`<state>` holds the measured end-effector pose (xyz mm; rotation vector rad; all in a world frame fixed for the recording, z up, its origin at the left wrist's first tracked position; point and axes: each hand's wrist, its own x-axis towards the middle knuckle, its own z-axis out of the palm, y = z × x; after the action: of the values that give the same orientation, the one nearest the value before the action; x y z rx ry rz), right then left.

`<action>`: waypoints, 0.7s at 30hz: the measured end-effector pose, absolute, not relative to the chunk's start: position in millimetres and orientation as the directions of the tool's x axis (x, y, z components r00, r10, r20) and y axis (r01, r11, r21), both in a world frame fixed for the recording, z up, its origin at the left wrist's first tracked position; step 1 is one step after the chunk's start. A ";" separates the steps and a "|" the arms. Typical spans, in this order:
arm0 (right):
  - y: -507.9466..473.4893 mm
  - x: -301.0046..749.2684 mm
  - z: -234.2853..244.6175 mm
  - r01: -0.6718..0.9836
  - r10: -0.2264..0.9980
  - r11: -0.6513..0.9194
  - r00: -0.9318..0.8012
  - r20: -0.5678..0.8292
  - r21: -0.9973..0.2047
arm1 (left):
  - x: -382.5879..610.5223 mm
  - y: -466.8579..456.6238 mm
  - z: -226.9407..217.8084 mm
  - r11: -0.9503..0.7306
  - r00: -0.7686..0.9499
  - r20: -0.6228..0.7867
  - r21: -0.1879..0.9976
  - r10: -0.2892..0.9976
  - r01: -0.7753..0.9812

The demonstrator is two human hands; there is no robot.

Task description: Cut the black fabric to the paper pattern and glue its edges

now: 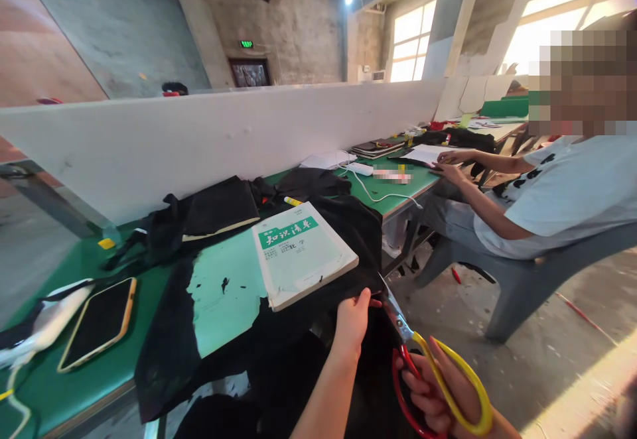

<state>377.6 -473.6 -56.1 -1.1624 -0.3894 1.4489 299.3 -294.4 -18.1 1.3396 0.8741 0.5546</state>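
My right hand point(435, 389) grips a pair of scissors point(404, 330) with one red and one yellow handle. The blades point up and left, against the edge of a black cloth point(365, 227) that hangs over the table's front. Beside the blades, my left hand point(354, 319) pinches the cloth edge between thumb and fingers. A thick pale-green book point(308, 253) with a green title band lies on the cloth. Left of it, a light green sheet point(223, 293) shows through a ragged opening in the black cloth.
A phone point(99, 323) lies on the green tabletop point(144, 300) at left, near a white cable point(20, 392). Behind stand a black-covered book point(223, 207) and a white partition point(249, 137). To the right a person point(572, 187) sits in a grey chair point(512, 286), hands on papers.
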 end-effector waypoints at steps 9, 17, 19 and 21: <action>-461.7 379.9 -70.8 -0.521 0.854 -0.296 0.231 -0.466 -0.800 | 298.3 -298.4 -25.9 0.182 0.554 -0.223 0.975 0.802 0.128; -453.4 379.0 -70.1 -0.456 0.796 -0.334 0.332 -0.506 -0.825 | 303.8 -302.4 -34.5 0.238 0.551 -0.225 0.970 0.803 0.049; -453.6 378.7 -66.7 -0.484 0.802 -0.316 0.324 -0.502 -0.816 | 304.8 -303.7 -35.6 0.261 0.549 -0.234 0.965 0.803 0.030; -453.9 378.2 -64.7 -0.537 0.811 -0.299 0.292 -0.506 -0.789 | 305.1 -304.8 -37.2 0.284 0.547 -0.246 0.959 0.800 0.015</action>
<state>378.2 -453.9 -64.7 -1.3038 -0.2878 1.3611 305.1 -304.8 -37.2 1.1777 0.8575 0.6217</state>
